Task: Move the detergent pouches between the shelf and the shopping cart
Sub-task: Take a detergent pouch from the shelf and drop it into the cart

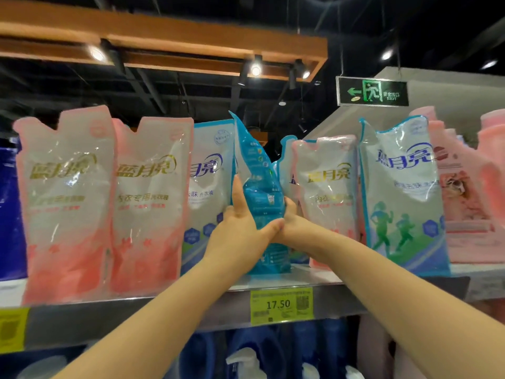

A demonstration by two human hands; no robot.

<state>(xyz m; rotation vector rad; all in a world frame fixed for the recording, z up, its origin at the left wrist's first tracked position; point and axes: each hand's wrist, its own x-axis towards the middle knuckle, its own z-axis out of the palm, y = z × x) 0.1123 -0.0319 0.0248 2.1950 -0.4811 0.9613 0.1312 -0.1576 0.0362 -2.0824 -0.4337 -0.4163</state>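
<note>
The metal shelf [164,310] is seen carrying a row of upright detergent pouches, pink ones [65,203] toward its left end and a pink one [325,198] and a blue-and-white one [401,192] to the right of the middle. The shopping cart is not in view.

The blue pouch [262,187] is held edge-on in the gap at the middle of the shelf, close to the front edge, between a blue-and-white neighbour [210,187] and the pink one. Whether its base rests on the shelf or is just lifted cannot be told.

It is gripped from the left by the left hand [240,228], with one digit laid up its side, and from the right by the right hand [295,225], whose fingers are curled behind it.

A yellow price label [281,305] is fixed on the front edge just below.

The neighbours could be dragged over or off the front edge, since the gap is tight and they lean. The film looks glossy and the body is squeezed in at the grip, so a slip is judged possible. The pouch looks soft, liquid-filled, with a limp, tapering top.
</note>
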